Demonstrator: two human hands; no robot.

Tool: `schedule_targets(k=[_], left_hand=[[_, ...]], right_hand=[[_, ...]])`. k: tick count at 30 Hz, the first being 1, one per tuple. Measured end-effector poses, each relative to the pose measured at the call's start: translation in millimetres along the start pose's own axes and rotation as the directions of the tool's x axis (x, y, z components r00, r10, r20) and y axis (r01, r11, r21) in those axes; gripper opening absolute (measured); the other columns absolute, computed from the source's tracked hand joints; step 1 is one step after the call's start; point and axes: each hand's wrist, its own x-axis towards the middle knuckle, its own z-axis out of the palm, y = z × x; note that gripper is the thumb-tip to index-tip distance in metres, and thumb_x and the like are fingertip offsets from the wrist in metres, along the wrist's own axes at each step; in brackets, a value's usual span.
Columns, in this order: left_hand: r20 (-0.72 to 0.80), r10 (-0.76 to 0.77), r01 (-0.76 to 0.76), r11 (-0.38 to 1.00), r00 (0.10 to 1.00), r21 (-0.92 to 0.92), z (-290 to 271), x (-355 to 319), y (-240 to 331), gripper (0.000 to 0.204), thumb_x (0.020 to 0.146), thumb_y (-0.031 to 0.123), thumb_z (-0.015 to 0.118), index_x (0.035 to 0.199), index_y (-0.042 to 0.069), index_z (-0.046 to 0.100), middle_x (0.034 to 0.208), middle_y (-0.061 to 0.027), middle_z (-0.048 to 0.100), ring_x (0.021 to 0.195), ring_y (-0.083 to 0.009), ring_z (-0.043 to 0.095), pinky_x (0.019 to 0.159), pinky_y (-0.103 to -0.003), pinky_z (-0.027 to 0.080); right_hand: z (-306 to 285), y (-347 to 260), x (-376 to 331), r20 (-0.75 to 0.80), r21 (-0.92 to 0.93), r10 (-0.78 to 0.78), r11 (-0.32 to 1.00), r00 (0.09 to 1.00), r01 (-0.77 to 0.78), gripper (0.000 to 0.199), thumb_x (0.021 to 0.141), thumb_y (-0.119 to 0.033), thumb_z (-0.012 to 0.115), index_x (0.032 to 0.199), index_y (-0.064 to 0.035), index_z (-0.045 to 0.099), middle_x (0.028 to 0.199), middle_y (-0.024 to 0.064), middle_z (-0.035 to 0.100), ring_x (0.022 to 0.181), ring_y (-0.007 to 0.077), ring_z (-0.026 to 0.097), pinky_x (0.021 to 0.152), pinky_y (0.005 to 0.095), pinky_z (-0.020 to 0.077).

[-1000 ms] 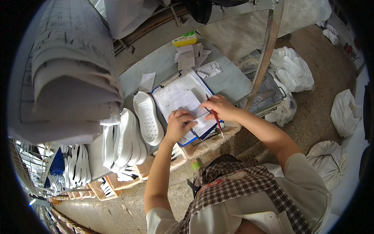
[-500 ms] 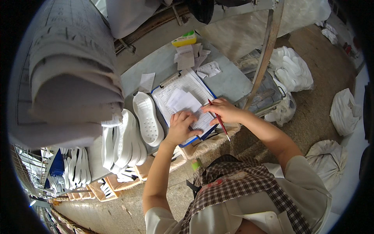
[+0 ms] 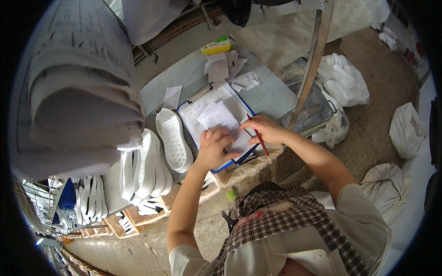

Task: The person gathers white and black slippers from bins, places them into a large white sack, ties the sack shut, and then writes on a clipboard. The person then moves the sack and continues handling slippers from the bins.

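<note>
A blue clipboard [image 3: 187,120] with a metal clip lies at a slant on the grey table, loaded with written sheets. On these sheets rest some small folded white slips [image 3: 217,115]. My left hand [image 3: 214,149] lies over the lower papers, its thumb spread away from the fingers, pressing on them and holding nothing. Across from it, my right hand [image 3: 267,129] is closed round a dark red pen [image 3: 262,145], its fingertips at the right edge of the papers. The pen slants, with its pale end pointing down towards my body.
White shoe soles [image 3: 174,138] stand beside the clipboard, with several more stacked at left [image 3: 152,168]. Loose slips [image 3: 218,69] and a yellow-green packet [image 3: 216,46] lie at the back. A large paper roll [image 3: 85,96] hangs close at left. A wooden post [image 3: 313,64] rises at right.
My fingers have shifted slightly on the papers, and the folded slips sit a little differently. The pen stays in my right hand. The whole view has moved a trifle.
</note>
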Motion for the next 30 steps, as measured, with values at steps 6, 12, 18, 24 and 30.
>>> schedule_targets(k=[6, 12, 18, 24, 30], left_hand=[[-0.051, -0.216, 0.207, 0.966, 0.975, -0.154, 23.2, -4.8, -15.8, 0.028, 0.073, 0.029, 0.074, 0.091, 0.010, 0.064, 0.098, -0.0047, 0.058, 0.094, -0.0251, 0.052, 0.083, -0.038, 0.040], [-0.755, -0.463, 0.467, 0.852, 0.463, -0.236, 4.1, 11.4, -21.4, 0.011, 0.078, 0.010, 0.068, 0.085, 0.006, 0.062, 0.085, -0.0086, 0.060, 0.082, -0.0258, 0.056, 0.076, -0.036, 0.041], [0.044, -0.086, 0.086, 0.996, 0.995, 0.001, 1.9, -6.9, 2.7, 0.033, 0.068, 0.038, 0.075, 0.086, 0.012, 0.064, 0.103, -0.0044, 0.057, 0.104, -0.0286, 0.049, 0.089, -0.042, 0.033], [-0.043, -0.189, 0.175, 0.959, 0.981, -0.224, 25.4, -10.1, -20.8, 0.025, 0.074, 0.029, 0.073, 0.091, 0.011, 0.065, 0.096, -0.0032, 0.060, 0.099, -0.0249, 0.051, 0.088, -0.038, 0.037], [-0.536, -0.527, 0.351, 0.846, 0.659, -0.400, 6.0, 3.7, -24.8, 0.020, 0.072, 0.015, 0.073, 0.085, 0.004, 0.062, 0.081, -0.0097, 0.061, 0.072, -0.0253, 0.057, 0.069, -0.036, 0.044]], right_hand=[[9.5, -0.4, 0.1, -0.142, 0.133, 0.024, 0.991, 0.990, -0.006, 0.061, 0.070, -0.027, 0.077, 0.122, -0.0101, 0.051, 0.112, 0.0103, 0.060, 0.103, 0.0281, 0.056, 0.087, 0.0387, 0.0430], [5.3, 6.3, 1.4, -0.019, 0.240, 0.039, 0.970, 0.999, -0.033, 0.053, 0.069, -0.021, 0.077, 0.116, -0.0067, 0.056, 0.112, 0.0111, 0.061, 0.101, 0.0269, 0.058, 0.081, 0.0362, 0.0475], [0.0, 0.4, 0.8, -0.062, 0.092, -0.067, 0.993, 0.996, 0.072, 0.049, 0.068, -0.021, 0.077, 0.111, -0.0063, 0.058, 0.110, 0.0122, 0.062, 0.096, 0.0301, 0.059, 0.080, 0.0358, 0.0476], [3.9, -1.3, 2.5, -0.083, 0.461, 0.108, 0.885, 0.991, -0.058, 0.054, 0.069, -0.024, 0.079, 0.115, -0.0061, 0.056, 0.112, 0.0119, 0.062, 0.102, 0.0263, 0.059, 0.085, 0.0373, 0.0468], [3.8, 0.3, 0.4, -0.049, 0.195, 0.015, 0.981, 0.999, -0.006, 0.056, 0.068, -0.026, 0.079, 0.116, -0.0079, 0.056, 0.114, 0.0106, 0.061, 0.103, 0.0271, 0.058, 0.086, 0.0378, 0.0458]])
